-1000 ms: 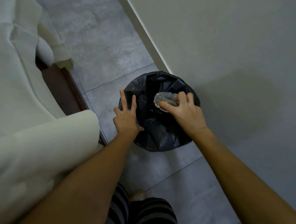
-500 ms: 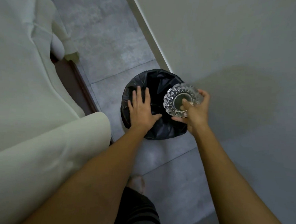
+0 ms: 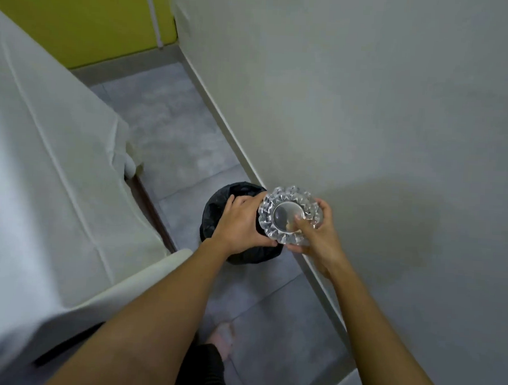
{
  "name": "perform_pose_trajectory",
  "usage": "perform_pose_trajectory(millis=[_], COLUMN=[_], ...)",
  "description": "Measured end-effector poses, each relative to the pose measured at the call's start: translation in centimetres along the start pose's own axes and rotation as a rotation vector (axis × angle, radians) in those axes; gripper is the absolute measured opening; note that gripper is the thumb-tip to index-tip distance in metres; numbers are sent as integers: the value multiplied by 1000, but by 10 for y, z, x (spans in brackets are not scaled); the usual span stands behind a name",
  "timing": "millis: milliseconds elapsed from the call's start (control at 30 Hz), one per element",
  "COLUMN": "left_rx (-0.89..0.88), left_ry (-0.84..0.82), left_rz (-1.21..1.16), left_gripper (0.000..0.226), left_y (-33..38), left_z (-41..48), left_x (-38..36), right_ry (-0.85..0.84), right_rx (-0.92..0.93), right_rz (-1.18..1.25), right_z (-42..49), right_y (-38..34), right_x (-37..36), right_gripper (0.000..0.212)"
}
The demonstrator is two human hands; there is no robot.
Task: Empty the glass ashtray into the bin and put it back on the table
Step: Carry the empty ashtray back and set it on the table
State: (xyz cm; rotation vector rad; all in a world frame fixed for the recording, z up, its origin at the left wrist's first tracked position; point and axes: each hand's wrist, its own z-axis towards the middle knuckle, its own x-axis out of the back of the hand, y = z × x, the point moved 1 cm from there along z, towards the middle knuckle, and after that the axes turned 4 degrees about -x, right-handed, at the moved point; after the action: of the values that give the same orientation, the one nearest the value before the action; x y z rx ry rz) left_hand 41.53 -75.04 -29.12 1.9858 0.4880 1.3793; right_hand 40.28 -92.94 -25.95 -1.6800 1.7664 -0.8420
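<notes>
The cut-glass ashtray (image 3: pixel 287 213) is upright, its bowl facing up at me, held by my right hand (image 3: pixel 318 237) with the thumb inside the bowl and fingers under the rim. It hangs above the right edge of the bin. The bin (image 3: pixel 216 217), lined with a black bag, stands on the grey tiled floor against the wall. My left hand (image 3: pixel 241 224) is spread over the bin, palm down, beside the ashtray; it holds nothing that I can see. A small brownish speck shows in the ashtray's bowl.
A pale sofa (image 3: pixel 56 182) fills the left side, its arm (image 3: pixel 142 277) close to the bin. A light wall (image 3: pixel 369 110) runs along the right, with a yellow-green wall (image 3: pixel 79 15) at the back. My bare foot (image 3: pixel 221 338) rests on the tiles below.
The ashtray went from tipped over inside the bin to upright and raised above its right edge. My left hand slid from the bin's rim over its top. My view rose higher.
</notes>
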Motion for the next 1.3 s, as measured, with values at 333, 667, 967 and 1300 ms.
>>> perform_pose_trajectory(millis=[333, 667, 967, 1300], left_rx=[-104, -215, -192, 32], left_ry=[253, 412, 492, 567], left_rz=[48, 233, 232, 347], left_gripper=[88, 101, 105, 112], left_y=[91, 117, 82, -36], left_z=[-53, -80, -152, -326], left_x=[110, 211, 306, 437], right_ry=[-240, 10, -5, -170], right_rx=[309, 683, 895, 1033], right_rz=[-614, -832, -962, -1013], right_z=[-110, -164, -215, -287], right_y=[-124, -191, -229, -206], right_x=[5, -40, -144, -368], right_gripper=[103, 110, 103, 96])
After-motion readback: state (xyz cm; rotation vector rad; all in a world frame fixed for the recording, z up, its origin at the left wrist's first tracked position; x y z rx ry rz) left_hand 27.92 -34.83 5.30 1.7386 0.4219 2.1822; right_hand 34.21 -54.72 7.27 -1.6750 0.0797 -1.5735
